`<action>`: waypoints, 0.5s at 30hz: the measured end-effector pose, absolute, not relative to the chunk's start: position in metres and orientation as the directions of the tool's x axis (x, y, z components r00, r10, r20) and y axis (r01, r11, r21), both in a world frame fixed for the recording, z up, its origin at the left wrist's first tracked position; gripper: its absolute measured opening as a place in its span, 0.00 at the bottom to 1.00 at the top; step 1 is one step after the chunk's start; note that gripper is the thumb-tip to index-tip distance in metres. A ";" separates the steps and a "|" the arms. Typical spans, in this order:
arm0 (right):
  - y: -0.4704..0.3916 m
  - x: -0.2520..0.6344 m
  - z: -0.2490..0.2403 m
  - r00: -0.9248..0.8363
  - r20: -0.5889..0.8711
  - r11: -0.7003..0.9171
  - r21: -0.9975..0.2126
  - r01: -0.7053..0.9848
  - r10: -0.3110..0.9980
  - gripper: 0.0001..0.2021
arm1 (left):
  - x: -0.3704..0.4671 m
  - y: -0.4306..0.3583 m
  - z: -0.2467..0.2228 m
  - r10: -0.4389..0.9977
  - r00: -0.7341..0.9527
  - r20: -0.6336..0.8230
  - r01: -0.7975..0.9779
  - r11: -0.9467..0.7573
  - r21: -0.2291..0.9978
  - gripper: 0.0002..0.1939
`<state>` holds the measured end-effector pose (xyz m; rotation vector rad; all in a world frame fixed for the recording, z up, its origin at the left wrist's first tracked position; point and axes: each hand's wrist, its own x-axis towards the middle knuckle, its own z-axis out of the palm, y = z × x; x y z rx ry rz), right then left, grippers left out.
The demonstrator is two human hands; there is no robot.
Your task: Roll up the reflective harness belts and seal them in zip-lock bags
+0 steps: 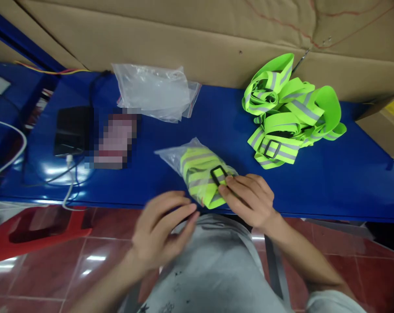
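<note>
A bundled neon-yellow reflective strap (200, 176) with grey stripes lies mostly inside a clear plastic bag (173, 157) near the table's front edge. Its black buckle (219, 175) faces up. With thumb and fingers, my right hand (249, 198) grips the bundle at its right end, beside the buckle. My left hand (166, 226), slightly blurred, hovers just left of the bundle at the table edge; its fingers are apart and nothing is in them. Farther right on the blue table rests a loose heap of the same reflective straps (288, 113), some with black buckles.
Several flat clear zip bags (154, 91) lie at the back of the blue table (223, 126). To the left are a black device (72, 130) with a white cable and a pixelated item (115, 141). Cardboard (184, 39) lines the back; a box (386, 126) stands at right.
</note>
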<state>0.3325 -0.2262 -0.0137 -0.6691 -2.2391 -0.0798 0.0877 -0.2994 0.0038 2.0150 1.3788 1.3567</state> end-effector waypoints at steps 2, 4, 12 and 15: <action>-0.224 0.340 -0.013 -0.704 0.584 0.893 -0.086 0.442 0.404 0.10 | 0.067 -0.280 0.010 0.747 0.262 0.611 0.645 -0.606 0.465 0.37; -0.223 0.344 -0.012 -0.767 0.519 0.908 -0.046 0.416 0.377 0.09 | 0.059 -0.254 0.014 0.743 0.489 0.457 0.612 -0.665 0.427 0.39; -0.223 0.348 -0.006 -0.796 0.433 0.877 0.026 0.479 0.423 0.16 | 0.100 -0.238 0.019 0.844 0.431 0.318 0.755 -0.531 0.385 0.17; -0.222 0.347 -0.006 -0.812 0.438 0.896 0.034 0.443 0.385 0.17 | 0.104 -0.249 0.019 0.880 0.310 0.359 0.853 -0.424 0.303 0.13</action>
